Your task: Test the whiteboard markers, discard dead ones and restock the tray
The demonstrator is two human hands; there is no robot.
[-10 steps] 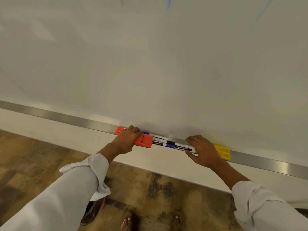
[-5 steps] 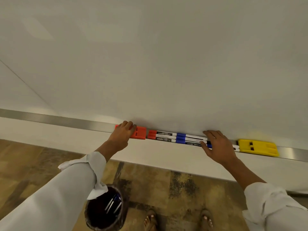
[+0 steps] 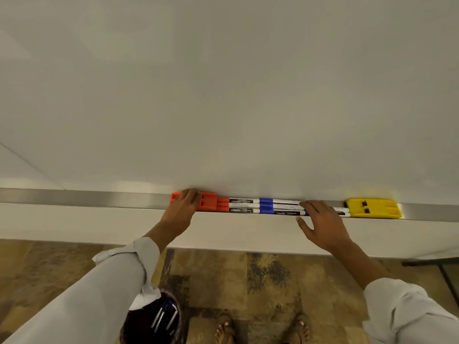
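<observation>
The markers point(image 3: 250, 206) lie in the metal tray point(image 3: 99, 198) under the whiteboard point(image 3: 223, 95), in a row between the two hands. The left hand point(image 3: 182, 211) rests fingers-down on the orange eraser point(image 3: 207, 201) at the row's left end; whether it grips is unclear. The right hand point(image 3: 323, 224) is spread, fingers relaxed, fingertips over the row's right end, clasping nothing. It hides part of the markers there. The yellow eraser point(image 3: 373, 208) sits just beside that end. Marker long axes run along the tray, left to right. A dark bin point(image 3: 139, 326) on the floor, partly hidden by the left sleeve point(image 3: 99, 294), contains several pens, blurred.
</observation>
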